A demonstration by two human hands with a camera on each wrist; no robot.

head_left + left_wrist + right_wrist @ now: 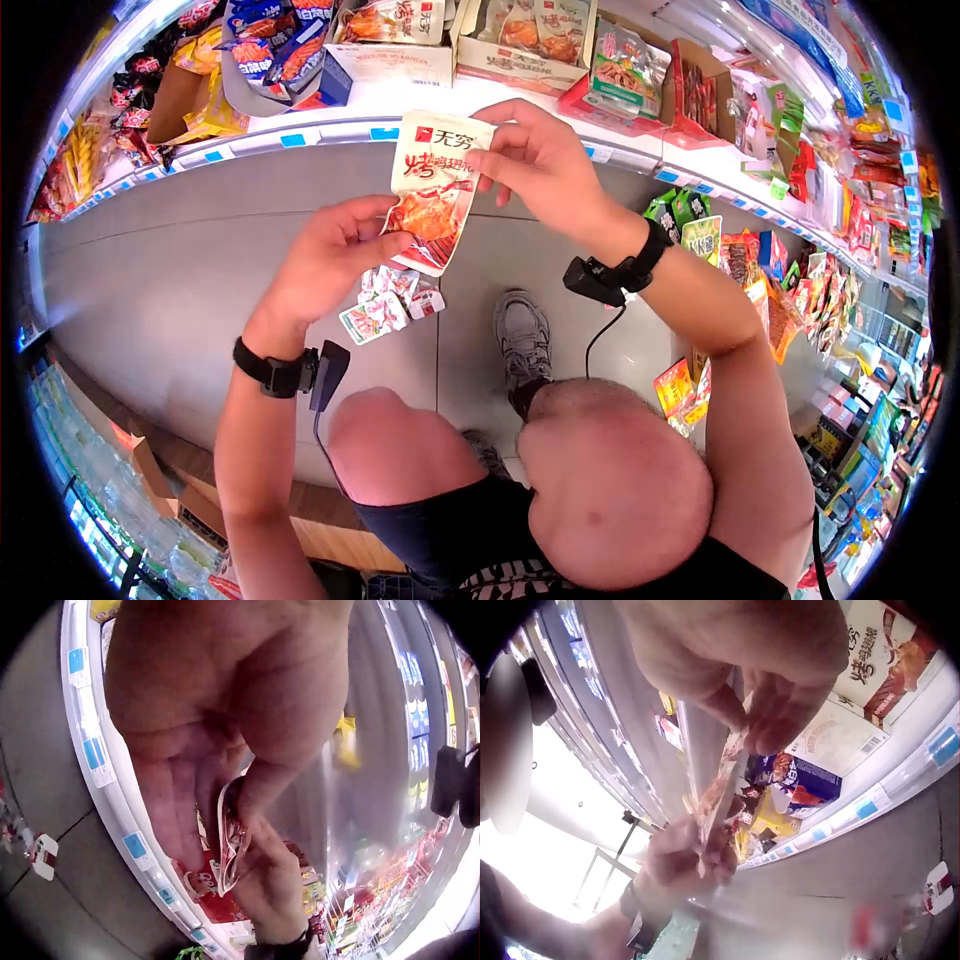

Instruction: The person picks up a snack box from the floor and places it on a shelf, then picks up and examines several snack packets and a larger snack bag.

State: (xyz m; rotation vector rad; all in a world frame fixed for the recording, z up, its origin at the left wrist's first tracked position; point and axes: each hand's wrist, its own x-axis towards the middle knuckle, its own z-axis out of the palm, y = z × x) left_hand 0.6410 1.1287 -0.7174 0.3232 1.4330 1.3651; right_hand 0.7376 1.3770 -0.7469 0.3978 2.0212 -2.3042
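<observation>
A white and red snack packet [436, 190] with a picture of roasted meat is held up between both hands in the head view. The left hand [345, 245] pinches its lower left edge between thumb and fingers. At the packet's upper right edge, the right hand [540, 165] pinches it. The left wrist view shows the packet [231, 840] edge-on, with the left hand [225, 697] above it. Seen from the right wrist, the packet [721, 791] slants down from the right hand [742, 660] to the left hand.
A shelf edge with price tags [384, 133] runs in front, bearing open boxes of snacks such as a box of similar packets [525, 45]. Several small packets [375, 318] lie on the grey tiled floor [180, 260]. More packets [683, 390] are beside the person's right leg.
</observation>
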